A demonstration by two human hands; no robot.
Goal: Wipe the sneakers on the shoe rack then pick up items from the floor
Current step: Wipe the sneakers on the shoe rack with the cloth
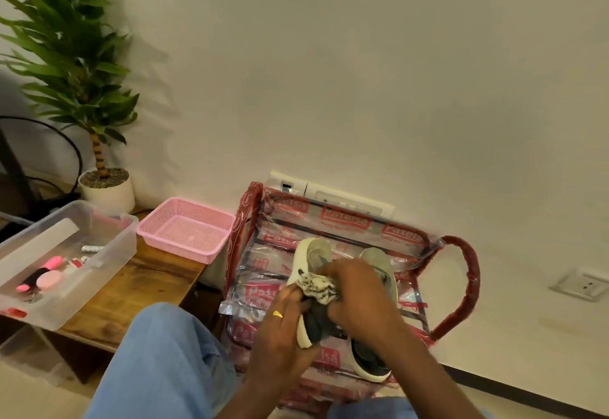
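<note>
Two cream and dark sneakers sit on the top shelf of a red shoe rack (461, 290) wrapped in printed plastic. My left hand (283, 329) grips the left sneaker (311, 254) at its side, near the toe. My right hand (359, 293) holds a crumpled patterned cloth (319, 285) pressed on top of that sneaker. The right sneaker (372, 361) lies beside it, partly hidden under my right forearm.
A pink mesh basket (186, 227) and a clear plastic box (66, 264) with small pink items stand on a low wooden bench (148, 287) to the left. A potted plant (105, 188) stands behind them. My blue-jeaned knee (164, 362) is in front. Wall sockets (580, 283) lie at right.
</note>
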